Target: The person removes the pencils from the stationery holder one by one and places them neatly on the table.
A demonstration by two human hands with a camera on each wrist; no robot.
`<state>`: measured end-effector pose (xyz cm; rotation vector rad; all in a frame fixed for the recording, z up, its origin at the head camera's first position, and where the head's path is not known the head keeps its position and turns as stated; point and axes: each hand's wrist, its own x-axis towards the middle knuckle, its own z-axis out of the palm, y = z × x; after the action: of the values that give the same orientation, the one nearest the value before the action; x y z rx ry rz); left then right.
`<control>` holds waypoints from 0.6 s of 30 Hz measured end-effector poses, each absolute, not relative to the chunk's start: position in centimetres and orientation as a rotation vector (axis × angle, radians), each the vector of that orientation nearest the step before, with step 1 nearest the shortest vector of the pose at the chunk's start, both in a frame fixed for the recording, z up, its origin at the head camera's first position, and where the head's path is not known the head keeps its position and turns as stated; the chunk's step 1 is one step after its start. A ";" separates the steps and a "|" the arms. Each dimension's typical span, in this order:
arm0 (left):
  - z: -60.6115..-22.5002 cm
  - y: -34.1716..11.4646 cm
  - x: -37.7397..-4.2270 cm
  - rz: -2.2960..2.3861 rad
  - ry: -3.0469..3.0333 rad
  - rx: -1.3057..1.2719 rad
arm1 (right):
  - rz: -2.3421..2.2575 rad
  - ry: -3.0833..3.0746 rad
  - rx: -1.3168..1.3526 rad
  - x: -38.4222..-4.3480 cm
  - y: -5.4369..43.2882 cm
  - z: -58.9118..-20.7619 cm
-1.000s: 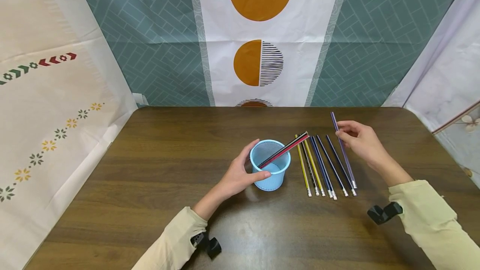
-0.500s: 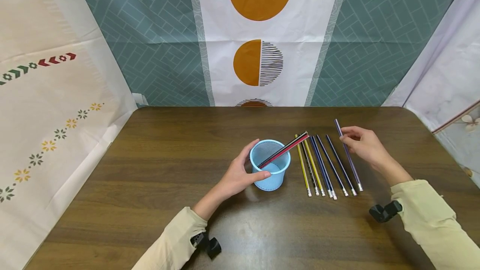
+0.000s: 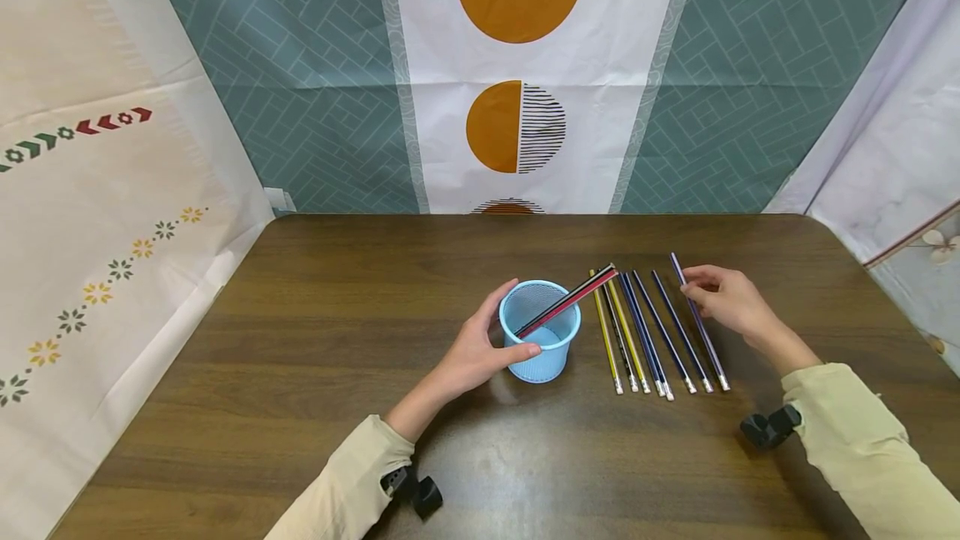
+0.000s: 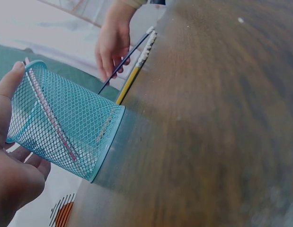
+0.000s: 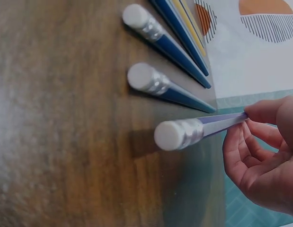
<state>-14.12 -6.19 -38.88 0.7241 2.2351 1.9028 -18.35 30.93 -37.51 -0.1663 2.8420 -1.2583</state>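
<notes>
My left hand [image 3: 476,350] grips a light blue mesh pencil cup [image 3: 542,365] from its left side, thumb across the front and fingers behind. Inside the cup lean a black pencil and a red pencil [image 3: 573,296], tilted to the right over the rim. At the far right of a row, my right hand [image 3: 726,302] pinches a purple pencil [image 5: 222,124] between thumb and fingertips, near its far end. Its white eraser end points toward me, close over the table. To its left lie dark blue pencils [image 3: 663,329], and yellow pencils [image 3: 606,332] sit nearest the cup.
The brown wooden table [image 3: 337,315] reaches back to a green and white patterned curtain [image 3: 322,90]. Pale cloths [image 3: 90,257] hang at both sides. A black-and-yellow patterned pencil [image 3: 619,332] lies among the yellow ones.
The right hand has brought the purple pencil slightly right and nearer to me, down beside the row's right end. The left hand and the cup have stayed in place.
</notes>
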 end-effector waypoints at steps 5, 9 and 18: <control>-38.8 -6.2 -14.1 1.908 2.229 0.723 | -1.253 2.823 -0.147 -18.4 31.0 -37.9; -38.8 -6.1 -14.1 1.907 2.229 0.718 | -1.253 2.806 -0.128 -18.5 31.1 -38.1; -38.8 -6.1 -14.2 1.904 2.242 0.711 | -1.233 2.793 -0.093 -18.8 31.3 -38.4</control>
<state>-14.16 -6.12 -38.81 0.7112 2.2416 1.9038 -18.75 31.33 -38.42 -0.0934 2.7928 -1.2328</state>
